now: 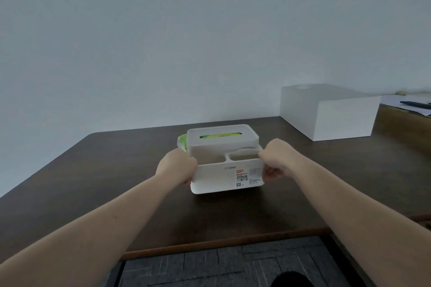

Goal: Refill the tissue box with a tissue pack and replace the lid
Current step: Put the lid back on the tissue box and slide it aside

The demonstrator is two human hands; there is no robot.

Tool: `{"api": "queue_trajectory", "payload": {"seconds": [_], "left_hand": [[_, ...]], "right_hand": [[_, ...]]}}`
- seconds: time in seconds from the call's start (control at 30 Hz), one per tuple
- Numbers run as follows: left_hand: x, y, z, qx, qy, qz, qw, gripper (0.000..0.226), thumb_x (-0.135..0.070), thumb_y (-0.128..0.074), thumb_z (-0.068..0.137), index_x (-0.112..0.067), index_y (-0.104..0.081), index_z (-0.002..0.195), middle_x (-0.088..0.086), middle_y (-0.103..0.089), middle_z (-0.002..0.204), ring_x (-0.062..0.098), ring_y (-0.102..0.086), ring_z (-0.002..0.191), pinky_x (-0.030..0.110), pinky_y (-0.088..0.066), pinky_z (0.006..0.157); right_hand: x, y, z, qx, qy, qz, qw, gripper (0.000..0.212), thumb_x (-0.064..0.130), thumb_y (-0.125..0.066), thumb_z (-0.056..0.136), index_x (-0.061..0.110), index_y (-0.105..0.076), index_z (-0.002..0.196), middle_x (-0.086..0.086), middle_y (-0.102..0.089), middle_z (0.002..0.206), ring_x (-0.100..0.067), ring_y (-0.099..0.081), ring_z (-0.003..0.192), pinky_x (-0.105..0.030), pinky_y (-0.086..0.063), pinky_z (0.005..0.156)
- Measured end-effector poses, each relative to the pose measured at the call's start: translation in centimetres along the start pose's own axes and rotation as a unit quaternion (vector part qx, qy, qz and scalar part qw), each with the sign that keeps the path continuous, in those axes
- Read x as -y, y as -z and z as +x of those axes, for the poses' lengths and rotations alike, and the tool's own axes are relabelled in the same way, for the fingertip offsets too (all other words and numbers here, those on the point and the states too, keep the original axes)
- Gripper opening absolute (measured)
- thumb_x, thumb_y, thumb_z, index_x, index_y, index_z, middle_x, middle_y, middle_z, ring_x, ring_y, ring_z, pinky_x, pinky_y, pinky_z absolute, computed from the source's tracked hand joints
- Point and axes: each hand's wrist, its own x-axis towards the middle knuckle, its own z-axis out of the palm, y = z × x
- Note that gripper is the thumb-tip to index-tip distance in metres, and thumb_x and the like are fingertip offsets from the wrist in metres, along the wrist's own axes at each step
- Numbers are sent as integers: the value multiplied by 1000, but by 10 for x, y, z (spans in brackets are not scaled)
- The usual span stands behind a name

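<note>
Your left hand (177,165) grips the left end of the white tissue box (227,178), fingers curled tight around its near corner, and your right hand (278,161) clamps the opposite end the same way, thumb on the rim and fingers wrapped under the side. Between your two sets of fingers lie the box's open front compartments, two shallow wells split by a curved divider. Just beyond your fingertips the white lid (222,136) sits on the rear section, its slot showing yellow-green underneath. The green tissue pack (182,143) peeks out just past your left fingers, behind the box's left rear corner; you cannot tell whether it sits inside the box or beside it. A printed label faces you on the front wall, nearer your right fingers. The box appears tilted toward you over the dark wooden table (116,170). Well beyond your right hand stands a plain white carton (335,114).
</note>
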Motion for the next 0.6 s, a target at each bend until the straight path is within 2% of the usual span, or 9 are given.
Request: {"api": "queue_trajectory", "payload": {"seconds": [0.13,0.2,0.27,0.33,0.43,0.5,0.53,0.6], "left_hand": [[-32,-15,15,20,-15,6,1000,45,-11,-43,79,-10,-48,34,0,-48,25,28,-56,56,32,-52,71],[-48,-23,24,31,-23,5,999,45,-11,-43,82,-9,-50,38,2,-54,37,28,-55,58,30,-47,68],[-62,-32,37,36,-28,-1,999,44,-10,-43,82,-9,-50,38,7,-55,47,29,-55,60,30,-47,67],[-76,-42,54,29,-28,-11,999,43,-10,-44,83,-9,-50,40,8,-55,48,29,-56,57,28,-47,63],[-97,-60,85,34,-36,-59,997,34,-12,-43,91,-8,-46,57,7,-52,56,22,-52,48,21,-46,51],[-111,-71,104,36,-43,-69,996,33,-11,-43,91,-8,-45,58,8,-52,57,23,-52,50,24,-48,54],[-118,-77,115,24,-57,-76,995,32,-10,-43,88,-8,-46,57,10,-53,56,26,-53,53,28,-47,54],[-129,-87,129,14,-61,-79,995,28,-9,-44,82,-9,-47,54,14,-60,59,31,-56,65,31,-42,58]], "right_hand": [[-13,24,20,-30,-8,15,999,25,-5,-34,89,-6,-52,73,-28,-62,66,-30,-62,47,-25,-47,36],[-19,34,33,-43,-14,22,999,24,-7,-34,86,-7,-52,70,-30,-62,66,-32,-62,48,-26,-48,38],[-25,44,47,-51,-21,34,998,24,-6,-34,86,-8,-53,71,-34,-64,73,-36,-64,54,-34,-54,47],[-30,54,62,-58,-32,42,997,22,-5,-36,87,-8,-54,74,-37,-65,81,-41,-66,63,-44,-57,60],[-33,68,89,-77,-43,37,995,19,-4,-39,88,-5,-55,77,-32,-65,78,-43,-70,73,-47,-59,69],[-37,78,109,-92,-51,33,994,18,-2,-40,89,-2,-54,78,-28,-63,72,-39,-68,65,-40,-59,55],[-38,83,118,-99,-55,31,993,17,-2,-41,88,-1,-53,76,-27,-62,70,-37,-65,60,-35,-55,47],[-42,91,139,-112,-57,22,992,19,-2,-43,86,2,-53,70,-23,-64,67,-35,-65,58,-36,-54,50]]}}
